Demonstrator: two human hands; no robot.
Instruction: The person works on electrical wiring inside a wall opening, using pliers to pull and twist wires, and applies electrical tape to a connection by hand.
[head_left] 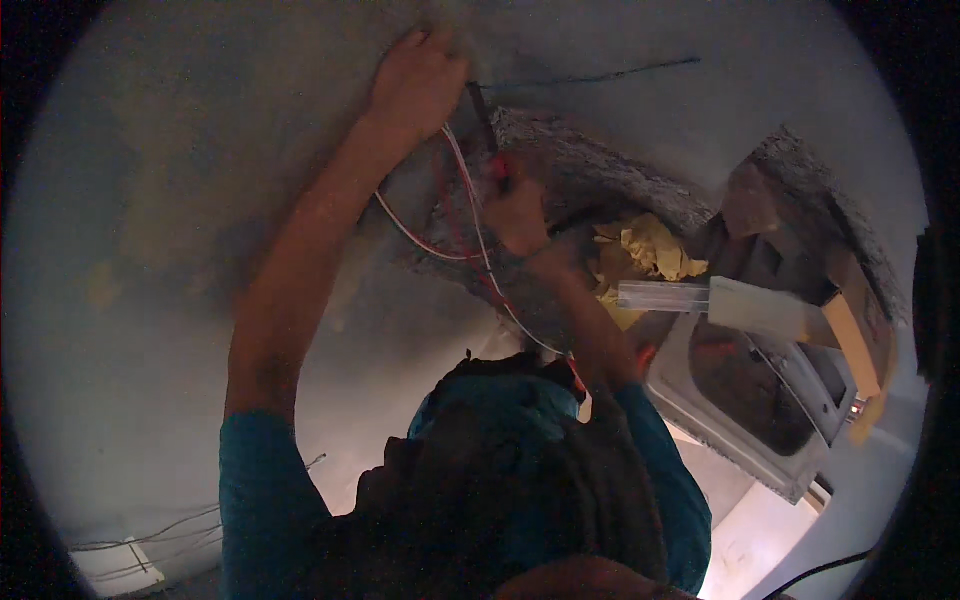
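My left hand (422, 85) is raised against the grey wall (180, 150), its fingers bent together at the upper middle. What they hold, if anything, is hidden. White and red wires (468, 180) run down from beside that wrist, loop past my right hand and hang toward my chest. My right hand (517, 215), lower and to the right, is closed round a red-handled tool (500, 167). The tool's dark straight shaft points up toward the wall beside my left hand; blur and dim light hide its exact kind. A thin dark line (600, 77) stretches rightward from near the shaft's tip.
A rough stone-like ledge (600, 165) lies right of my hands. Crumpled yellow paper (655, 250), a clear plastic piece (662, 296) and an opened cardboard box (853, 335) sit there, above a pale basin (700, 400). Thin cables (150, 540) hang at the lower left.
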